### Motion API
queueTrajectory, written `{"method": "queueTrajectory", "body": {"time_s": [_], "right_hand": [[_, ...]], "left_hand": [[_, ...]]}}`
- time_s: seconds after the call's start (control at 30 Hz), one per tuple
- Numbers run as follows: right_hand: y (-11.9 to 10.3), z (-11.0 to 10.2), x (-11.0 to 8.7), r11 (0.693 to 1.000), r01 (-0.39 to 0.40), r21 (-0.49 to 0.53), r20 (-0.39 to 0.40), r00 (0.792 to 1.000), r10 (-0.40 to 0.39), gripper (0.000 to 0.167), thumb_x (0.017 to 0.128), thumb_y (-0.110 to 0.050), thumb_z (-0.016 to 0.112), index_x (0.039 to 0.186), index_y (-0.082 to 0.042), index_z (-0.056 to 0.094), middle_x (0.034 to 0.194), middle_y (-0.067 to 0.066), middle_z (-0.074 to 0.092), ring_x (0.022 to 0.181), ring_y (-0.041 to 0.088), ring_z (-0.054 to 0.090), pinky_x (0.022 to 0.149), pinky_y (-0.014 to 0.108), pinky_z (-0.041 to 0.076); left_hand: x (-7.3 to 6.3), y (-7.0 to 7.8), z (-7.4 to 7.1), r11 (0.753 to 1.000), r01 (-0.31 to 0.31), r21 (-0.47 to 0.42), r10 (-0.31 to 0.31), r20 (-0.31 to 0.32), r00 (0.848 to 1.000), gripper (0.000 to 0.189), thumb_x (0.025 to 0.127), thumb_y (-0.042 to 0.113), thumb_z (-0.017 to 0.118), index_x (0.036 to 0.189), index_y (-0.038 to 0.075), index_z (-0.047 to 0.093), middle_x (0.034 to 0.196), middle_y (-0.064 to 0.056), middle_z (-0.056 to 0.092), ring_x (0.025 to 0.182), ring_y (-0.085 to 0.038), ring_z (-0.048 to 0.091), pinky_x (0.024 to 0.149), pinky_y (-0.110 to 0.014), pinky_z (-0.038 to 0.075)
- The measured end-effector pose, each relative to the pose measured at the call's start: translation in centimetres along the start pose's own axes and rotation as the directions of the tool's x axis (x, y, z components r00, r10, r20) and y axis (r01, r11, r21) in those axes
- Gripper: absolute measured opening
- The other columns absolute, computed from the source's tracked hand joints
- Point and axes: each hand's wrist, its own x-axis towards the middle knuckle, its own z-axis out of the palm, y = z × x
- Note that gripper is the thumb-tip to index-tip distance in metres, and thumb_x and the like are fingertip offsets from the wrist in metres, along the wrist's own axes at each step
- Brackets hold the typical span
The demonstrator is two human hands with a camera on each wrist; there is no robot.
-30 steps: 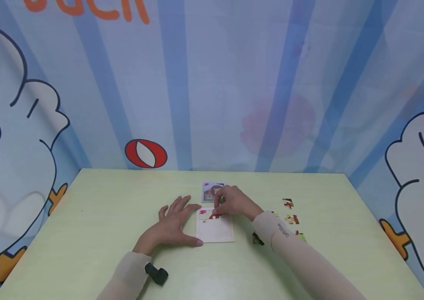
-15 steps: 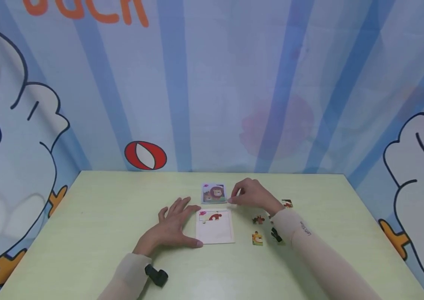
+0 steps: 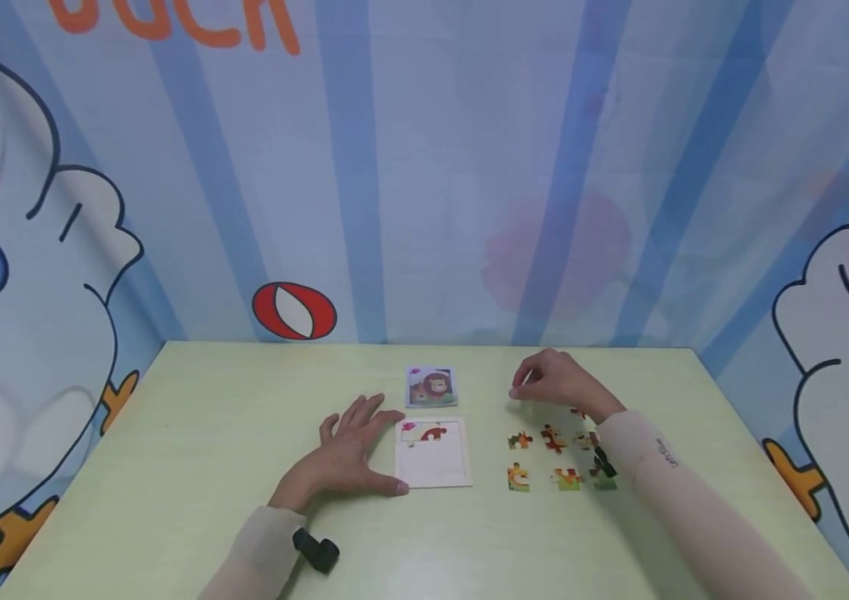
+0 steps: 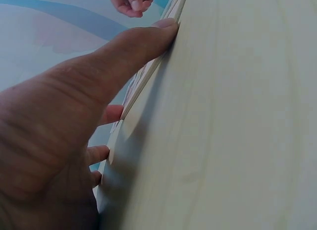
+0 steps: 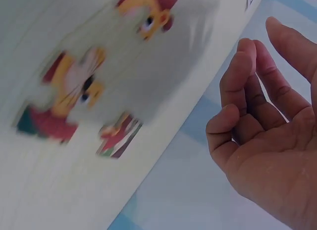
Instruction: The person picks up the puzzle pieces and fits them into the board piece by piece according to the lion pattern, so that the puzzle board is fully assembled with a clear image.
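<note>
A white puzzle tray lies flat on the pale wooden table, with a few joined jigsaw pieces along its far edge. The left hand, fingers extended and spread, touches the tray's left side with thumb and index finger. Just beyond the tray sits a lion picture card. To the right lie loose jigsaw pieces; above the table near them hangs the right hand, loosely bent, thumb apart from the fingertips, holding nothing. Behind the table hangs a blue-striped backdrop.
</note>
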Motion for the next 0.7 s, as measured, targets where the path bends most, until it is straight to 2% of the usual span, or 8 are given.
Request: {"method": "queueTrajectory", "body": {"time_s": [0.17,0.33,0.7], "right_hand": [[1.8,-0.9,-1.2,1.0,-0.022,0.005,-0.009,1.0,0.022,0.025,0.101,-0.024,0.074,0.118,-0.007,0.078,0.107,0.012,0.076,0.086,0.019,0.068,0.072,0.035,0.056],[3.8,-1.8,-2.5,0.997,-0.073,0.027,-0.023,0.997,0.074,0.029,0.102,-0.02,0.072,0.126,-0.003,0.075,0.104,0.013,0.075,0.082,0.022,0.068,0.07,0.036,0.055],[7.1,-3.2,-4.4,0.992,-0.12,-0.028,-0.059,0.991,0.118,0.03,0.098,-0.016,0.075,0.124,-0.002,0.076,0.103,0.012,0.074,0.088,0.019,0.064,0.075,0.033,0.052]], "left_hand": [[0.0,0.1,0.0,1.0,0.005,0.003,-0.005,0.001,1.0,0.103,0.074,0.061,0.092,0.161,0.032,0.045,0.182,-0.008,0.017,0.17,-0.039,0.006,0.128,-0.076,0.007],[0.0,0.1,0.0,1.0,0.001,0.004,-0.001,-0.001,1.0,0.103,0.074,0.061,0.091,0.161,0.031,0.045,0.182,-0.008,0.018,0.17,-0.04,0.007,0.128,-0.076,0.008],[0.0,-0.1,0.1,1.0,0.003,0.002,-0.003,-0.002,1.0,0.104,0.074,0.062,0.092,0.161,0.031,0.045,0.182,-0.007,0.017,0.17,-0.04,0.006,0.127,-0.077,0.008]]}}
